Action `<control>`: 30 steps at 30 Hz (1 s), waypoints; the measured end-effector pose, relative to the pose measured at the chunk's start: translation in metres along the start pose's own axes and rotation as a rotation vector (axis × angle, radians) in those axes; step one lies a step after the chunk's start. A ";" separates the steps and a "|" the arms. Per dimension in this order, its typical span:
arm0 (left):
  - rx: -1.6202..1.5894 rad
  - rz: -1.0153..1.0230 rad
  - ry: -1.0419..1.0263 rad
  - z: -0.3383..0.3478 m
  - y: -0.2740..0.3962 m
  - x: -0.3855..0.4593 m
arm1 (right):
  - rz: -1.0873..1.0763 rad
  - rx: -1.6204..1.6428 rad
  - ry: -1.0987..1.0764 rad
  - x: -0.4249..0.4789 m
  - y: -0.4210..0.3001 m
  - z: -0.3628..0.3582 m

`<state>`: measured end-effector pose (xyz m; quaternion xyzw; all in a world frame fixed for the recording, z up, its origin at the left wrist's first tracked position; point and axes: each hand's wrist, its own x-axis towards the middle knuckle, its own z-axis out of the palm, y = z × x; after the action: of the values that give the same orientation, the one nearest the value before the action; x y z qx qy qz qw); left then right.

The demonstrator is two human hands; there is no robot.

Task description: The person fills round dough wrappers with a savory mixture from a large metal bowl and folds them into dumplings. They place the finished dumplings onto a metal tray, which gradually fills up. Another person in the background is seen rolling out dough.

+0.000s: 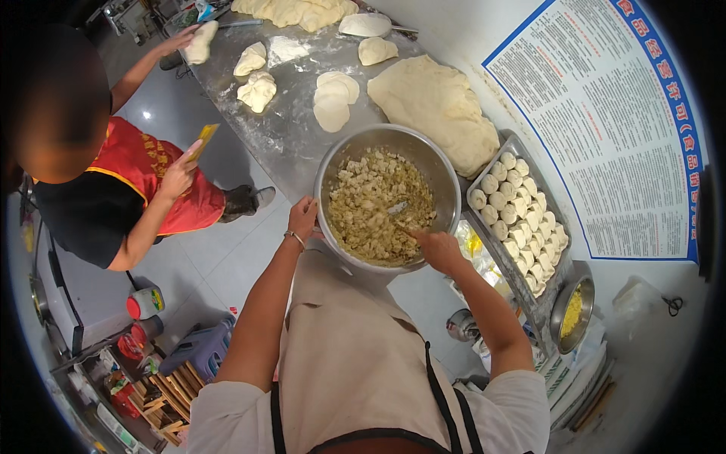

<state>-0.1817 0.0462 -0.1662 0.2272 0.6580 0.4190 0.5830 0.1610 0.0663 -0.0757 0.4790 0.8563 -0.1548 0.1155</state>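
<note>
A large stainless steel mixing bowl [448, 170] stands at the front edge of the worktop, right before me. It holds a crumbly tan and greenish filling [377, 196] with pale chunks in it. My left hand [304, 218] grips the bowl's left rim, a bracelet on its wrist. Inside the bowl's lower right side, my right hand [441, 249] is closed around the handle of a utensil. A shiny metal piece [397, 207] shows in the filling just beyond that hand; whether it belongs to the utensil I cannot tell.
Behind the bowl lie a big slab of dough [434, 105] and flat dough rounds [334, 99]. A metal tray [472, 211] of small dough pieces and a bowl of yellow food [573, 312] stand right. At left, a co-worker in a red apron [190, 207] holds dough [201, 42] and a yellow tool [203, 142].
</note>
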 end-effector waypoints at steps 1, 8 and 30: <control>-0.001 0.002 -0.001 0.000 0.000 0.001 | -0.005 0.003 -0.021 -0.003 -0.004 -0.018; 0.015 -0.014 0.025 0.008 0.003 -0.003 | -0.072 0.009 0.170 0.050 0.011 0.018; -0.024 -0.048 0.067 0.007 -0.001 -0.004 | -0.002 -0.106 -0.124 -0.028 0.033 -0.061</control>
<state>-0.1736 0.0442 -0.1647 0.1902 0.6773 0.4204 0.5730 0.2009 0.0839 -0.0152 0.4610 0.8549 -0.1387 0.1933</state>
